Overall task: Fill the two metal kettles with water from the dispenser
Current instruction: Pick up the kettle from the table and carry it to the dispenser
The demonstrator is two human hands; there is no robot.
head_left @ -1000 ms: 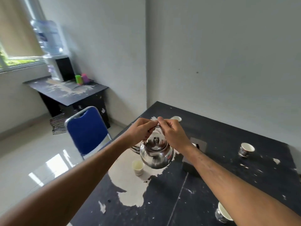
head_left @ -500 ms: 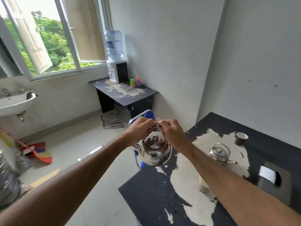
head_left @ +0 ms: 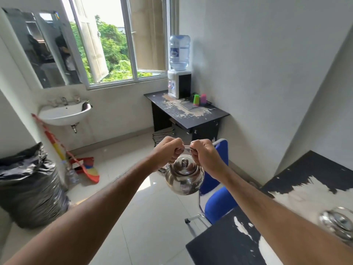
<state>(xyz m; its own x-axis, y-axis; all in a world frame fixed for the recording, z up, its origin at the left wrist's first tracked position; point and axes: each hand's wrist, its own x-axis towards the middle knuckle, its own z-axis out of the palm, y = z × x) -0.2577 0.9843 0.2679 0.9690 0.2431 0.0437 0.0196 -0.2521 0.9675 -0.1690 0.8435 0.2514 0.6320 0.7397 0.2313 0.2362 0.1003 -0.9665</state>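
I see the far table carrying the water dispenser by the window. Near me, my left hand and right hand both curl around the handle of a metal kettle, hanging over the floor. A blurred second kettle, probably lidded, sits on the near table.

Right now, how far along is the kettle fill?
Done: nothing filled that the frame shows. In hand: left hand and right hand both grip the handle of one kettle, lid on, carried over the floor. Left: reach the dispenser on the far desk, fill it, then the second kettle on the table.
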